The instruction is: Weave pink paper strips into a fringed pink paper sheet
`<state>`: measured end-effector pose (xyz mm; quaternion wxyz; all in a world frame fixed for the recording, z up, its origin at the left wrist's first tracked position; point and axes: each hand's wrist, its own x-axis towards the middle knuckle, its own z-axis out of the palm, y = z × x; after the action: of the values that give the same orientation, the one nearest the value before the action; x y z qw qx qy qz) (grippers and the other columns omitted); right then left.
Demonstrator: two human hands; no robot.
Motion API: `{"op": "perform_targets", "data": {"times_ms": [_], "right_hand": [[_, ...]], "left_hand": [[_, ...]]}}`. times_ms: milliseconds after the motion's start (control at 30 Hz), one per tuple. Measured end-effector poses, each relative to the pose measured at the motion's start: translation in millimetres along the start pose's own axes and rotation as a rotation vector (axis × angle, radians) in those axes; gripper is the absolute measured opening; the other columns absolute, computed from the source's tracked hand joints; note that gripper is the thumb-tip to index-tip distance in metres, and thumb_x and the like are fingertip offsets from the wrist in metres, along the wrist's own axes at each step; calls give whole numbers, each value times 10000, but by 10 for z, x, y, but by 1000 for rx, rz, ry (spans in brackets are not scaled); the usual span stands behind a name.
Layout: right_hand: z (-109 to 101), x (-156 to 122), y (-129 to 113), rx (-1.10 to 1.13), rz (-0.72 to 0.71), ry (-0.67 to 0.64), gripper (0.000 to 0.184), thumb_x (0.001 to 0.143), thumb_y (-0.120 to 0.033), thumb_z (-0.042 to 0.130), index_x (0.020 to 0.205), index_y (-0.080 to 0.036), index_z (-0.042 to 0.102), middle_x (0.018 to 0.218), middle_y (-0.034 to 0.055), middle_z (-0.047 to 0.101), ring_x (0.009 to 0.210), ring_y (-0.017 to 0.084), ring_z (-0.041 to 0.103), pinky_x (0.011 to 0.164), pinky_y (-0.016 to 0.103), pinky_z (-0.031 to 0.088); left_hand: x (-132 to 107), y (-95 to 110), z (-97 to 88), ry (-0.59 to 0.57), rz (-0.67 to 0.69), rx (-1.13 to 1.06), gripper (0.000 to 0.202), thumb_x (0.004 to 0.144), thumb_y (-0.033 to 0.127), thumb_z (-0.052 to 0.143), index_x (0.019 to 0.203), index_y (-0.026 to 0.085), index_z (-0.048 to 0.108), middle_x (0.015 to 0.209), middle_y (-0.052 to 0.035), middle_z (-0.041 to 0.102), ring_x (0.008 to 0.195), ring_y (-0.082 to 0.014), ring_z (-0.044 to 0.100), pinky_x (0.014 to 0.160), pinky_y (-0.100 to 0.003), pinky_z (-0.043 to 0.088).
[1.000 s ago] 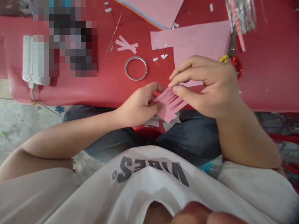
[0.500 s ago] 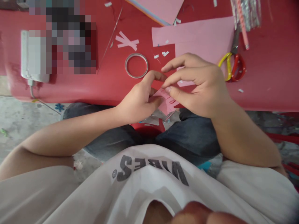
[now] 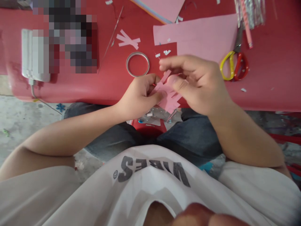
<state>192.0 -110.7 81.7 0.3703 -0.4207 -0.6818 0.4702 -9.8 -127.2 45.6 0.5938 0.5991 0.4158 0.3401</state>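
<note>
Pinched between the thumb and fingers of my left hand [image 3: 137, 99] is a small piece of pink paper [image 3: 171, 102] with slits cut into it and narrow strips at its edges. My right hand [image 3: 202, 84] is at the paper's upper right, its thumb pressed on a strip and its fingers curled behind, partly hidden. Both hands are over the table's near edge, above my lap. Beyond them lies a thin silver ring [image 3: 127, 65], flat on the table. Scissors [image 3: 231, 67] with yellow and red handles rest right of my right hand.
A larger pink sheet [image 3: 207, 37] with a cut-out corner lies on the red table [image 3: 94, 91]. Loose pink strips [image 3: 128, 40] are at the far left of it. A white box-like device [image 3: 28, 56] with a cable stands at left. Silver tinsel [image 3: 255, 12] is at far right.
The pink paper has turned so that more of its face shows. My right hand's fingers have curled in, and its thumb has moved up along the paper. My left hand stays about where it was.
</note>
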Motion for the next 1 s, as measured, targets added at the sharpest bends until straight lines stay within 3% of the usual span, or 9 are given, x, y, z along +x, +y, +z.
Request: {"op": "perform_targets", "data": {"times_ms": [133, 267, 467, 533, 633, 800, 1000], "right_hand": [[-117, 64, 78, 183, 122, 66, 225, 964, -117, 669, 1104, -252, 783, 1044, 1, 798, 1016, 159, 761, 922, 287, 637], [-224, 46, 91, 271, 260, -202, 345, 888, -47, 695, 1148, -259, 777, 1072, -4, 798, 979, 171, 766, 884, 297, 663], [-278, -90, -20, 342, 298, -338, 440, 824, -78, 783, 1225, -259, 754, 1119, 4, 780, 1008, 200, 767, 937, 351, 675], [-268, -125, -18, 320, 272, -299, 436, 843, -121, 799, 1246, -282, 753, 1123, -5, 776, 1022, 194, 762, 956, 341, 667], [-233, -155, 41, 195, 189, -142, 280, 897, -185, 781, 1158, -287, 801, 1028, -15, 787, 971, 165, 752, 932, 300, 655], [-219, -156, 119, 136, 120, -37, 209, 793, -270, 903, 995, -267, 847, 749, -5, 759, 679, 149, 698, 627, 266, 626], [-242, -103, 113, 96, 106, -9, 179, 803, -216, 891, 967, -265, 840, 871, 8, 807, 769, 145, 743, 690, 242, 633]], "left_hand": [[12, 35, 3, -4, -120, -256, 117, 908, 182, 718, 934, 193, 604, 798, -19, 681, 692, -158, 705, 580, -288, 610], [32, 23, -22, -26, -88, -325, 201, 938, 330, 741, 1008, 200, 605, 883, -8, 713, 758, -175, 767, 646, -324, 687], [24, 38, -56, -42, -78, -397, 246, 951, 382, 740, 1059, 201, 613, 934, -18, 735, 791, -207, 800, 656, -348, 722], [20, 64, -51, -41, -86, -390, 262, 953, 402, 739, 1063, 207, 603, 956, -20, 733, 826, -221, 808, 670, -355, 728], [25, 96, -36, -48, -97, -367, 286, 948, 437, 741, 1046, 216, 589, 962, -11, 730, 857, -232, 812, 687, -371, 729], [33, 106, -18, -46, -70, -300, 281, 945, 436, 751, 996, 212, 589, 916, -6, 722, 797, -191, 790, 681, -352, 706], [5, 79, -29, -47, 25, -164, 207, 957, 367, 739, 949, 200, 616, 848, -22, 665, 721, -139, 698, 604, -277, 614]]}}
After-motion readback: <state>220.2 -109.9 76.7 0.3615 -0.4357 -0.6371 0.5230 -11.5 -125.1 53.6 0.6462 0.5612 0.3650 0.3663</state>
